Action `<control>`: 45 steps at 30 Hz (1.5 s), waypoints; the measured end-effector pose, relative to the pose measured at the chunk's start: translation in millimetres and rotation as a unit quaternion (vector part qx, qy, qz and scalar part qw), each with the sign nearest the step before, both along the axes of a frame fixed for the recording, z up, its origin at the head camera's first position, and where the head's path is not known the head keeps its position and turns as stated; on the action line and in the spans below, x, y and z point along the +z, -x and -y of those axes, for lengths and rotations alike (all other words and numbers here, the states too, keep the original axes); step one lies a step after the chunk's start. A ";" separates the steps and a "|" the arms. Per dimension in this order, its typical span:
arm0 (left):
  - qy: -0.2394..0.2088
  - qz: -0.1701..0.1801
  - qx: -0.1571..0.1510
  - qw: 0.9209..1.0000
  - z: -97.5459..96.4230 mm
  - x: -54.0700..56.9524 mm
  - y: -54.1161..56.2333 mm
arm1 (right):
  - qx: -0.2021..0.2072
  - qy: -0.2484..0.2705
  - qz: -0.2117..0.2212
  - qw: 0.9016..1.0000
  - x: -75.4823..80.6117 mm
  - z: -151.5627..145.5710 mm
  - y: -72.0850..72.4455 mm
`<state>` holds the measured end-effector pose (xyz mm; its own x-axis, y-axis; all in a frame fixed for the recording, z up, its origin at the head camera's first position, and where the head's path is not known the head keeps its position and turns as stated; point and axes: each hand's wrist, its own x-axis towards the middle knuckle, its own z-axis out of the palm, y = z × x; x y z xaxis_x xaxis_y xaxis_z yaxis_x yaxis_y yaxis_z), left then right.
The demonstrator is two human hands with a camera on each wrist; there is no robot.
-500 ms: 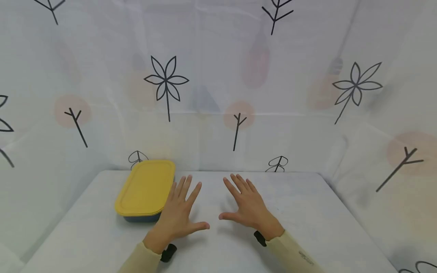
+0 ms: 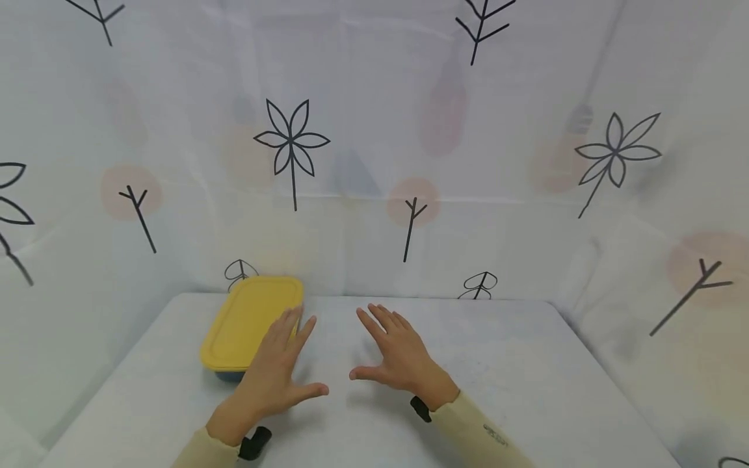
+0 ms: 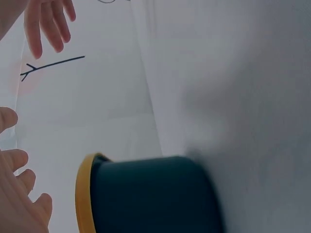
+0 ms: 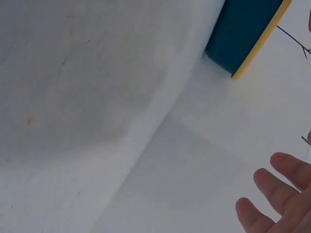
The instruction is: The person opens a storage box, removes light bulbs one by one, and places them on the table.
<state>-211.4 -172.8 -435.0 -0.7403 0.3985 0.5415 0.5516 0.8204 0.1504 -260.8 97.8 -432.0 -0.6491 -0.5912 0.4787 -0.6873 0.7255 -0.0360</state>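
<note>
The left hand's fingers are standing wide, holding nothing, and are hiding the near right corner of the box. The right hand is hovering well apart from it, fingers also reaching wide. The yellow lid is covering most of the box, resting at the table's left side; both wrist views are cutting it off. Sleeves are running out of frame.

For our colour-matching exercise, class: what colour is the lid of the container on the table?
The lid is yellow; it shows best in the head view.
</note>
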 end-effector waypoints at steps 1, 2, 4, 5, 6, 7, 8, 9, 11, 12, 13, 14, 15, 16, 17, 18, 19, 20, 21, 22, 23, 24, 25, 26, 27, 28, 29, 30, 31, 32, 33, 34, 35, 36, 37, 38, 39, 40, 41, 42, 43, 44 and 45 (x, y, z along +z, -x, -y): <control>-0.006 0.001 -0.001 1.000 2.7 0.7 -0.1 | 0.003 0.003 0.002 1.000 -0.6 2.5 0.9; -0.009 -0.003 -0.002 1.000 5.5 1.2 0.1 | 0.006 0.006 0.005 1.000 -1.0 5.0 1.7; -0.010 -0.002 -0.001 1.000 11.3 1.4 0.4 | 0.014 0.011 0.009 1.000 -2.1 9.9 3.5; -0.011 -0.001 -0.001 1.000 14.3 1.1 0.6 | 0.017 0.013 0.011 1.000 -2.6 12.2 4.2; -0.012 -0.001 -0.001 1.000 17.3 0.8 0.7 | 0.018 0.015 0.016 1.000 -3.0 14.5 4.7; -0.014 0.004 -0.001 1.000 20.3 0.7 0.5 | 0.019 0.016 0.019 1.000 -3.6 16.8 5.2; -0.017 0.007 0.000 1.000 23.5 0.7 0.1 | 0.020 0.018 0.023 0.999 -4.0 19.3 5.5; -0.020 0.012 0.004 1.000 26.7 0.7 -0.5 | 0.021 0.019 0.027 0.999 -4.4 21.9 5.6; -0.027 0.016 0.010 0.999 33.6 1.1 -1.7 | 0.023 0.022 0.037 0.999 -4.7 27.4 5.2; -0.032 0.016 0.012 0.999 37.2 1.9 -2.1 | 0.024 0.023 0.041 0.999 -4.6 30.4 5.0; -0.036 0.018 0.016 0.999 40.6 2.7 -2.5 | 0.026 0.025 0.043 0.998 -4.3 33.5 4.9; -0.038 0.020 0.019 0.999 44.3 3.3 -2.3 | 0.027 0.025 0.046 0.998 -3.9 36.6 4.8; -0.039 0.022 0.024 0.999 47.7 4.0 -2.0 | 0.029 0.026 0.047 0.998 -3.5 39.8 4.8; -0.040 0.025 0.027 0.999 51.1 4.7 -1.5 | 0.030 0.027 0.048 0.998 -3.1 43.1 4.9; -0.043 0.028 0.029 0.998 54.2 5.5 -1.0 | 0.032 0.028 0.050 0.998 -2.4 46.4 5.0; -0.045 0.033 0.033 0.998 57.2 6.2 -0.5 | 0.034 0.032 0.052 0.998 -1.4 49.6 5.0; -0.048 0.040 0.037 0.997 60.0 6.8 0.0 | 0.036 0.034 0.056 0.997 -0.6 52.9 4.9; -0.050 0.045 0.040 0.997 62.9 7.2 0.6 | 0.036 0.037 0.061 0.997 0.4 56.1 4.8; -0.054 0.050 0.042 0.996 65.5 7.7 1.1 | 0.037 0.041 0.068 0.996 1.5 59.3 4.5; -0.057 0.052 0.043 0.996 68.3 8.0 1.6 | 0.038 0.044 0.075 0.996 2.7 62.6 4.1; -0.062 0.052 0.043 0.996 71.1 8.2 2.1 | 0.039 0.047 0.082 0.995 3.7 65.8 3.8; -0.068 0.054 0.044 0.995 74.1 8.2 2.7 | 0.040 0.049 0.090 0.994 4.5 68.8 3.7; -0.075 0.055 0.043 0.995 77.0 8.3 3.1 | 0.040 0.051 0.099 0.993 5.0 71.9 3.7; -0.083 0.057 0.043 0.994 80.2 7.9 3.5 | 0.040 0.053 0.108 0.992 5.5 74.9 3.6; -0.095 0.060 0.041 0.993 83.4 7.7 3.8 | 0.039 0.055 0.117 0.991 5.6 77.9 3.9; -0.104 0.063 0.039 0.992 86.7 7.4 4.1 | 0.039 0.056 0.125 0.990 5.4 80.8 4.3; -0.114 0.068 0.037 0.990 89.9 7.0 4.4 | 0.038 0.059 0.134 0.989 5.0 83.7 4.9; -0.123 0.075 0.035 0.989 92.9 6.6 4.6 | 0.035 0.060 0.143 0.987 4.2 86.4 5.6; -0.131 0.082 0.033 0.987 95.8 6.2 4.9 | 0.034 0.063 0.151 0.986 3.3 89.1 6.2; -0.139 0.091 0.031 0.986 98.7 5.7 5.1 | 0.032 0.067 0.158 0.985 2.2 91.7 6.8; -0.145 0.099 0.031 0.984 101.4 5.4 5.2 | 0.030 0.068 0.165 0.983 0.9 94.3 7.7; -0.148 0.108 0.035 0.982 104.0 4.9 5.0 | 0.030 0.071 0.171 0.982 -0.5 97.0 8.6; -0.151 0.116 0.038 0.981 106.5 4.5 4.7 | 0.030 0.075 0.179 0.981 -2.0 99.7 9.5; -0.156 0.124 0.040 0.979 109.0 3.7 4.5 | 0.030 0.077 0.187 0.979 -3.1 102.2 10.0; -0.161 0.131 0.044 0.977 111.7 2.8 4.4 | 0.030 0.081 0.196 0.977 -3.4 104.4 10.2; -0.166 0.136 0.047 0.975 114.1 2.0 4.2 | 0.029 0.084 0.206 0.975 -4.2 106.7 10.6; -0.169 0.141 0.051 0.974 116.4 1.0 4.3 | 0.028 0.088 0.217 0.972 -5.1 108.9 11.2; -0.172 0.144 0.054 0.973 118.3 0.1 4.5 | 0.027 0.093 0.228 0.969 -6.0 111.0 11.9; -0.177 0.147 0.054 0.972 119.9 -0.7 5.0 | 0.026 0.098 0.241 0.965 -6.6 112.9 12.3; -0.182 0.149 0.054 0.970 121.4 -1.5 5.6 | 0.024 0.104 0.251 0.962 -7.9 114.9 13.1; -0.186 0.153 0.056 0.969 122.6 -1.8 6.1 | 0.021 0.109 0.261 0.959 -9.3 117.0 14.0; -0.188 0.156 0.058 0.968 123.5 -2.3 6.6 | 0.020 0.114 0.271 0.955 -11.1 118.9 15.2; -0.189 0.160 0.059 0.967 124.5 -2.8 7.1 | 0.021 0.121 0.280 0.952 -12.5 120.9 16.2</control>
